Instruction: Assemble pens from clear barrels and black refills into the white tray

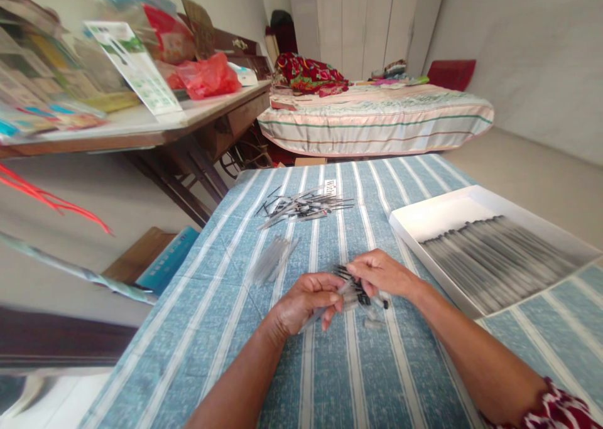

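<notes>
My left hand (308, 300) has its fingers closed around a pale, clear slim tube, which looks like a pen barrel. Close beside it, my right hand (380, 271) pinches at a cluster of black-tipped slim pieces (362, 293); blur hides exactly which piece is between its fingers. A few small clear pieces (373, 323) lie on the cloth just below. Further left rests a bundle of translucent tubes (273, 260). Beyond it is a loose heap of thin black and grey pen-like sticks (306, 206).
A white box (440, 206) at the right holds rows of grey, dark-ended pens (494, 259). Blue striped cloth (330, 366) covers the table. To the left stands a desk with a red plastic bag (210, 77); a bed (377, 121) is behind.
</notes>
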A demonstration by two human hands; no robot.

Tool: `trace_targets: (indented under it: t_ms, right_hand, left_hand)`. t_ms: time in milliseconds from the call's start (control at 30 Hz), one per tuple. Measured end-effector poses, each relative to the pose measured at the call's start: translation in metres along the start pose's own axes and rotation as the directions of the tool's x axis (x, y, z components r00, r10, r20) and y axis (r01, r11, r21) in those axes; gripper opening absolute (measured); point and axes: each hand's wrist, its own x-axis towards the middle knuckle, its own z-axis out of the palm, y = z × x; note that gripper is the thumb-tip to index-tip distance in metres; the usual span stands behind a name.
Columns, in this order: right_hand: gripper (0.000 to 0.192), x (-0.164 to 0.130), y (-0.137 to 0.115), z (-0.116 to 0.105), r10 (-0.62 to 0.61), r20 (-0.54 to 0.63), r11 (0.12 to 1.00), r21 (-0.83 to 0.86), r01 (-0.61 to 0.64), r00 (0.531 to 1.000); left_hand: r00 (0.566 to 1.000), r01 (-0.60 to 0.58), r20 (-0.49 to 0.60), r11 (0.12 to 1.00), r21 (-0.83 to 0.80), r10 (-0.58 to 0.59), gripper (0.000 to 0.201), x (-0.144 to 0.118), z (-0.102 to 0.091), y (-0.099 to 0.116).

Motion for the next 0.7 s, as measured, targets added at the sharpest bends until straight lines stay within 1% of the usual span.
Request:
trace_targets:
  t_ms: [133, 300, 533, 600, 700]
  right_hand:
    - [0.031, 0.0, 0.001, 0.001, -0.03, 0.017, 0.999, 0.025, 0.029, 0.999]
    - [0.037, 0.002, 0.002, 0.005, 0.018, 0.005, 1.0, 0.019, -0.018, 1.0]
    - [0.037, 0.005, 0.002, 0.004, 0.092, -0.03, 0.995, 0.045, -0.091, 0.995]
    - [0.037, 0.007, 0.002, 0.003, 0.099, -0.038, 0.995, 0.036, -0.097, 0.994]
    - [0.039, 0.008, 0.002, 0.004, 0.076, -0.034, 0.997, 0.024, -0.076, 0.997]
  left_hand:
    - [1.0, 0.0, 0.014, 1.0, 0.006, 0.0, 0.022, 0.001, -0.002, -0.001]
    - [0.999, -0.024, -0.026, 0.998, 0.057, 0.026, 0.022, 0.002, -0.003, -0.003]
    - [0.994, -0.048, -0.084, 0.977, 0.206, 0.067, 0.021, 0.004, 0.005, 0.001]
    - [0.997, -0.03, -0.066, 0.977, 0.212, 0.045, 0.021, 0.005, 0.007, 0.004]
    - [0.999, 0.03, -0.029, 0.971, 0.237, -0.023, 0.017, 0.004, 0.009, 0.007]
